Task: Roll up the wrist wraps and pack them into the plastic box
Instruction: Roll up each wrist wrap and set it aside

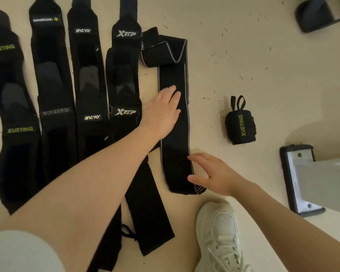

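White shoe (218, 232) planted on the floor (243, 65) puts the person crouched right over the work. Between the hands lies a grey-edged wrist wrap (175, 130), laid out flat and straight, presumably so it rolls evenly from its near end. Left hand (162, 112) presses flat on its middle with straight fingers, pinning it; right hand (212, 173), fingers spread and relaxed, hovers at or just touches the near edge, gripping nothing. One rolled wrap (240, 124) stands apart to the right. More unrolled wraps (53, 95) wait in a row at left. No plastic box is in view.
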Demonstrator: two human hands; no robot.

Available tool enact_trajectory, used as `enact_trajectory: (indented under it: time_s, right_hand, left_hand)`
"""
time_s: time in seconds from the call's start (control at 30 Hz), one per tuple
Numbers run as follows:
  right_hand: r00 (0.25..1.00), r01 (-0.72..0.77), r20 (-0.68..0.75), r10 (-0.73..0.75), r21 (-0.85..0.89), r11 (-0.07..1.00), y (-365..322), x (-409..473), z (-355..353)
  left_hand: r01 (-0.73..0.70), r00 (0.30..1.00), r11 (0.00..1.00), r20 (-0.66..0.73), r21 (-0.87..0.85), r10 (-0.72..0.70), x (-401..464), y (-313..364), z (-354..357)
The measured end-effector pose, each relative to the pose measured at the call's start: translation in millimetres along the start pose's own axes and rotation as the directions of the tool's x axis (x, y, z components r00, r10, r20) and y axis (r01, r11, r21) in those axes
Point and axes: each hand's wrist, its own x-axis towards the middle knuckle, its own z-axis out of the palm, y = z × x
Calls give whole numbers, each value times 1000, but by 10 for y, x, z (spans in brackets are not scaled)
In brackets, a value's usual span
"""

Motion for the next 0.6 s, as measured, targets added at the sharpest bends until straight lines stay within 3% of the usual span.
enact_trajectory:
  time_s: [0.07,0.17,0.23,0.27,0.33,0.37,0.4,0.43,0.5,0.53,0.6]
  right_hand:
    - [999,-46,-8,47,59,997,48,-22,23]
    - [982,-166,-54,180,195,967,-2,-3,189]
    - [956,-260,-22,293,401,878,-66,22,311]
    - [938,-291,14,347,574,766,-97,33,332]
    - [909,-211,71,412,929,304,-158,53,262]
    - [891,-127,80,448,989,75,-171,76,202]
    - [868,-66,75,490,997,-36,-172,108,146]
    - [848,-70,56,527,998,6,-176,133,91]
    - [844,-157,-10,536,952,265,-179,150,56]
    - [863,-169,-30,504,923,345,-174,134,63]
    - [892,-169,-50,450,886,432,-147,100,133]
  left_hand:
    - [-68,997,994,-43,-82,64,-413,85,17]
    - [-164,950,986,269,5,157,-987,71,184]
    - [-222,912,966,379,135,157,-1070,5,282]
    - [-215,909,961,394,171,133,-1042,-4,287]
    - [-185,913,958,400,221,83,-915,11,283]
    - [-167,912,955,407,245,55,-828,25,267]
    - [-149,911,952,411,269,26,-740,41,246]
    - [-136,913,947,409,289,6,-665,54,227]
    - [-115,929,945,371,306,-7,-570,80,176]
    - [-119,940,946,341,300,10,-571,99,141]
    - [-190,956,956,266,224,128,-681,119,83]
